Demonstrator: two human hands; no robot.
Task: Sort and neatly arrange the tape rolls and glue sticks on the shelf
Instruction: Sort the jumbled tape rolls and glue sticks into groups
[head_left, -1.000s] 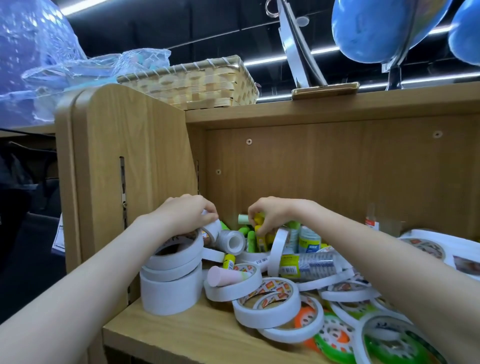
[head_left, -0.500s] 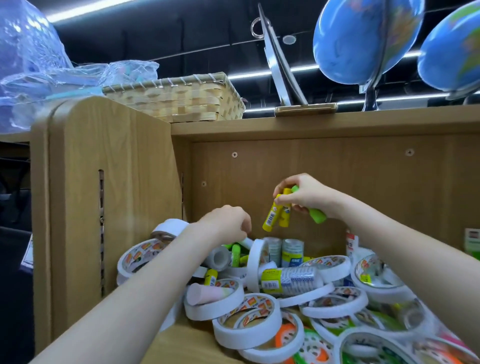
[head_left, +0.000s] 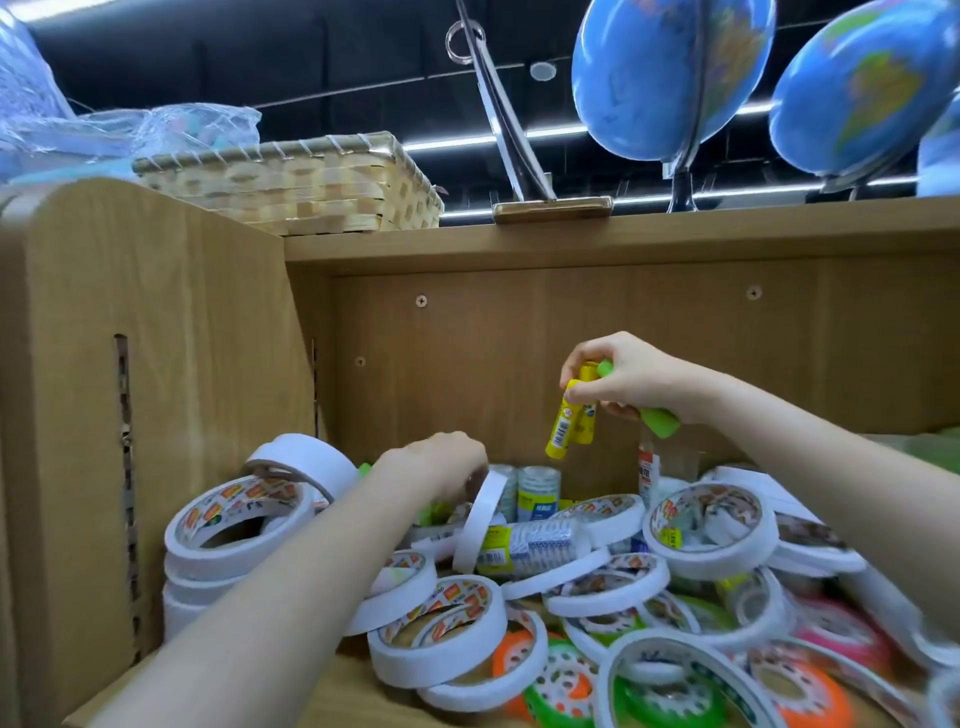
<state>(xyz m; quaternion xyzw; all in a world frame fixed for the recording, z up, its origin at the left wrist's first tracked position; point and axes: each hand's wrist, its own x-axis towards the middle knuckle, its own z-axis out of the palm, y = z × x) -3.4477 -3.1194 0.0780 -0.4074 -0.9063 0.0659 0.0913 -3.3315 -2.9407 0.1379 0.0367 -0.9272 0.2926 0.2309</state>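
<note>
Glue sticks (head_left: 569, 421), two yellow ones and a green one (head_left: 658, 419), sit bunched in the right hand (head_left: 623, 376), which is raised above the pile in front of the shelf's back panel (head_left: 519, 332). Its fingers curl over the tops of the sticks, knuckles up, the forearm slanting in from the lower right. The left hand (head_left: 434, 467) reaches down into the heap at the back left, wrist bent, fingers curled among the rolls beside a thin white tape roll (head_left: 480, 519) that stands on edge; the hand is blurred, so whether it actually grips anything I cannot tell.

Compared with half a second ago, the right hand holds the same three sticks at much the same height, while the left hand has dropped lower into the pile, closer to the upright roll.

Both yellow sticks hang nearly upright, long axes tilted slightly, lower ends pointing down and to the left. The green stick lies crosswise through the fist, its long axis running from upper left to lower right.

Below, white tape rolls (head_left: 441, 639) lie jumbled across the shelf (head_left: 332, 691), with a stack of larger rolls (head_left: 234, 535) at the left wall.
</note>
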